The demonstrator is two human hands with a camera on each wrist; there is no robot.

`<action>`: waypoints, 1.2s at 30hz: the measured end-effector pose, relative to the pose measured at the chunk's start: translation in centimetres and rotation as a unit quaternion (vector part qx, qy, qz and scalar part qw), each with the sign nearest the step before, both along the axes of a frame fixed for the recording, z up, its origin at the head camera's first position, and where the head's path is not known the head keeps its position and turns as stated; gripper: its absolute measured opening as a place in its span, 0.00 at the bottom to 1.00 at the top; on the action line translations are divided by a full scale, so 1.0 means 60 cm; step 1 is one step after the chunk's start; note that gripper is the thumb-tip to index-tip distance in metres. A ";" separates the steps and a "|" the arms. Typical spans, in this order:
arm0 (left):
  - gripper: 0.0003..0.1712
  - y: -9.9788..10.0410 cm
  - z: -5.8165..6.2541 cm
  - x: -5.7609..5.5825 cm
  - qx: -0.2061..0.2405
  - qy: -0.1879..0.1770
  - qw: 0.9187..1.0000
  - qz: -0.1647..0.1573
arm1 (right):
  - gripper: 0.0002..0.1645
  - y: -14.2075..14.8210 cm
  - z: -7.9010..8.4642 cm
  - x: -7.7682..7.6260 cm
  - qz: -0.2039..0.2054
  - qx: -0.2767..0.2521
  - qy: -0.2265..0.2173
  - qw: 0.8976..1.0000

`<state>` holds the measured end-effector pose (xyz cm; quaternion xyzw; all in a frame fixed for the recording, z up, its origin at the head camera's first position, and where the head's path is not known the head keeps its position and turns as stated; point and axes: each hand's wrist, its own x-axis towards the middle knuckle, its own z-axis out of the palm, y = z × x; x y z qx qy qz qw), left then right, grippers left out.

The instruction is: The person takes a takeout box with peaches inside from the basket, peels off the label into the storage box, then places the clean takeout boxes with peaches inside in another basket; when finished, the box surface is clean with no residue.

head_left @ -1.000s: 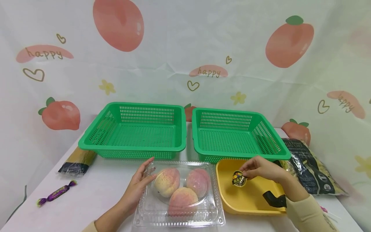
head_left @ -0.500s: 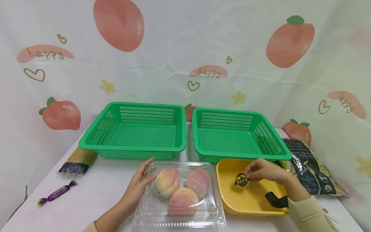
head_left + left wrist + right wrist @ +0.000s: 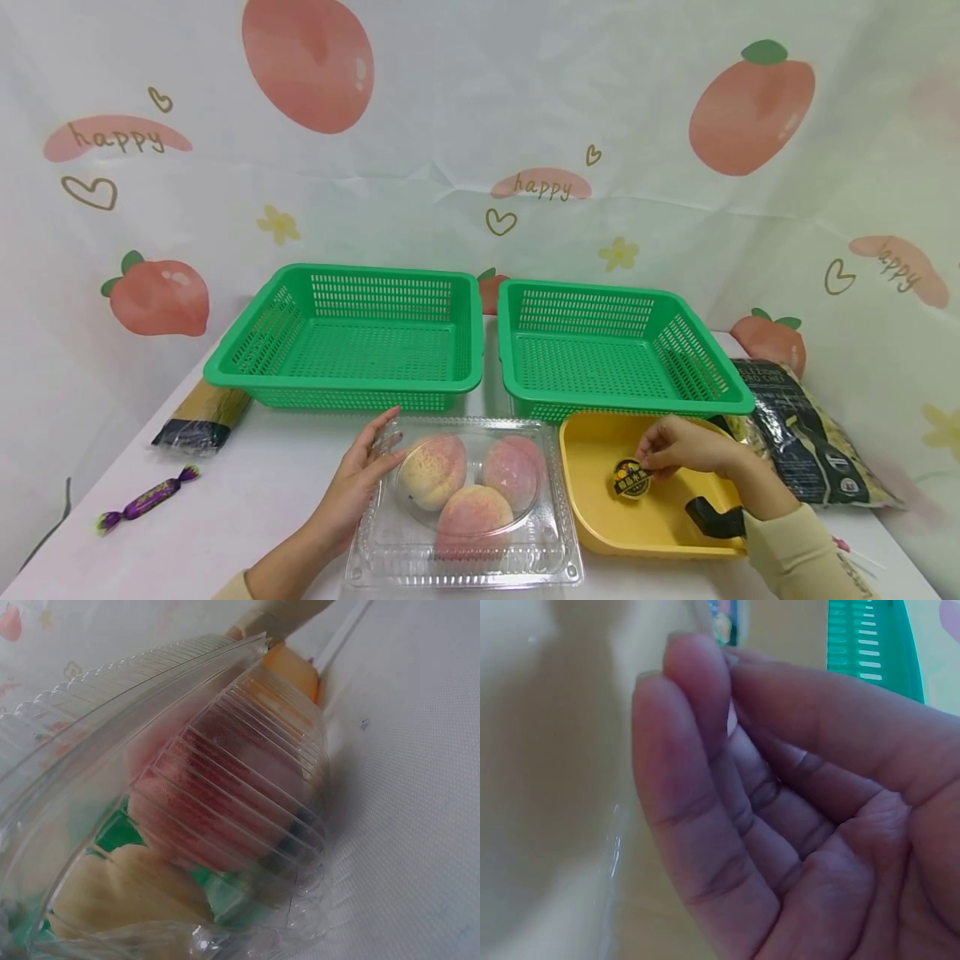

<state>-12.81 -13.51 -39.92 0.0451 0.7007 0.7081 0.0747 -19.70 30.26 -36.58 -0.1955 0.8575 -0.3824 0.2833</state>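
The right hand (image 3: pixel 678 446) pinches a round black label (image 3: pixel 631 480) over the yellow tray (image 3: pixel 637 525), at three o'clock from the clear clamshell (image 3: pixel 540 533) of peaches (image 3: pixel 474 521). At the clamshell's ten o'clock edge, the left hand (image 3: pixel 358 479) rests, fingers extended. The step in hand appears to be handling the label; the next move calls for a light, steady pinch.

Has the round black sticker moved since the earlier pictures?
Yes: in the head view, the sticker has shifted right and slightly down, away from the left rim of the yellow plastic tub.
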 end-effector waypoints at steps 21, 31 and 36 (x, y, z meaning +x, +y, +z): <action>0.32 -0.001 -0.001 -0.001 -0.001 -0.004 1.000 0.001 | 0.18 0.006 0.037 0.023 0.036 0.079 0.115 0.990; 0.32 -0.002 -0.001 -0.001 0.000 -0.006 1.000 -0.001 | 0.22 0.014 0.072 0.061 -0.002 0.005 0.120 0.993; 0.32 -0.001 0.000 -0.001 -0.002 -0.004 1.000 -0.001 | 0.22 0.010 0.081 0.070 -0.014 -0.066 0.109 0.992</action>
